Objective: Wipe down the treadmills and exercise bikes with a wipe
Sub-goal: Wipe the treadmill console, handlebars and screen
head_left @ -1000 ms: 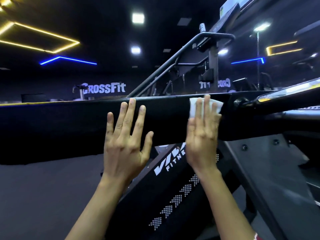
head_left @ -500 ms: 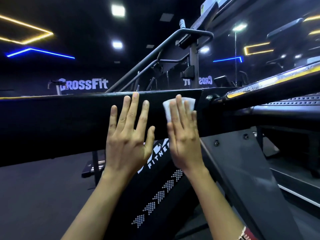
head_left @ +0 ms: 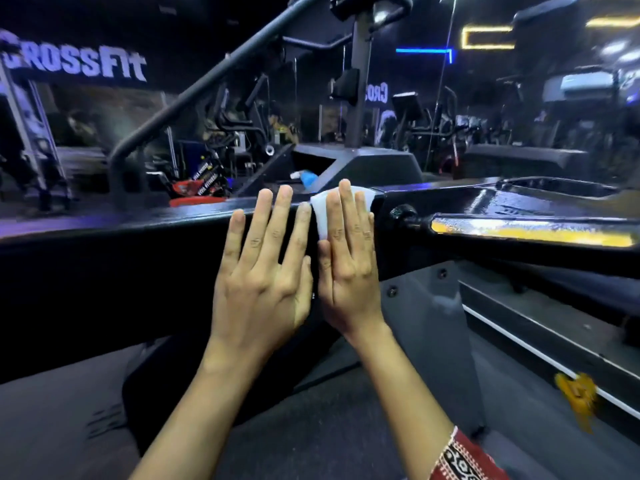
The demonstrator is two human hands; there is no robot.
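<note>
A wide black side rail (head_left: pixel 114 268) of a treadmill crosses the view from left to right. My right hand (head_left: pixel 348 265) lies flat on it with straight fingers, pressing a white wipe (head_left: pixel 320 211) against the rail's upper edge; most of the wipe is hidden under the fingers. My left hand (head_left: pixel 266 271) rests flat and open on the rail right beside it, thumb almost touching my right hand.
A shiny black handlebar (head_left: pixel 519 230) runs off to the right from a joint next to the wipe. A grey upright panel (head_left: pixel 429 334) and the treadmill deck (head_left: pixel 554 341) sit below right. Other gym machines, a slanted handrail (head_left: pixel 214 81) and a mirror wall stand behind.
My right hand slid the wipe leftward along the rail until it met my left hand. The view has dropped closer to the rail, so the machines behind show over its top.
</note>
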